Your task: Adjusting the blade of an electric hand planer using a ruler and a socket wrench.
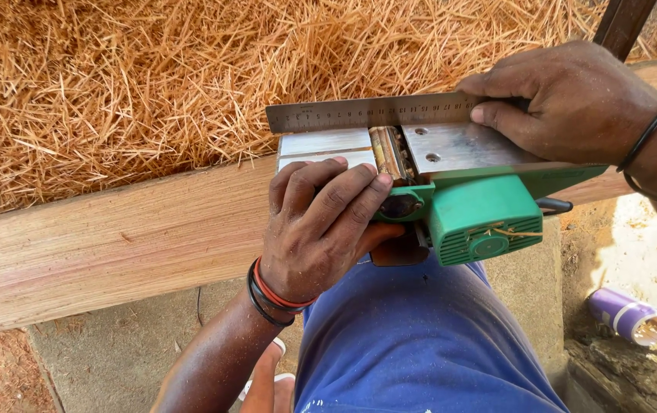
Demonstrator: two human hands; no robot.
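Left hand [321, 222] grips the upturned green planer [466, 206]; right hand [565, 99] pinches the steel ruler [367, 113] lengthwise along its sole (cutter drum between).

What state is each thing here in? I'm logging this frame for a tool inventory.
Green electric planer: turned sole up, blade drum exposed, resting on the person's lap.
Steel ruler: laid on edge along the planer's sole.
Left hand: gripping the planer's front end.
Right hand: pressing the ruler down.
Wooden beam: lying flat, planed surface.
Purple can: lying on its side, open end showing.
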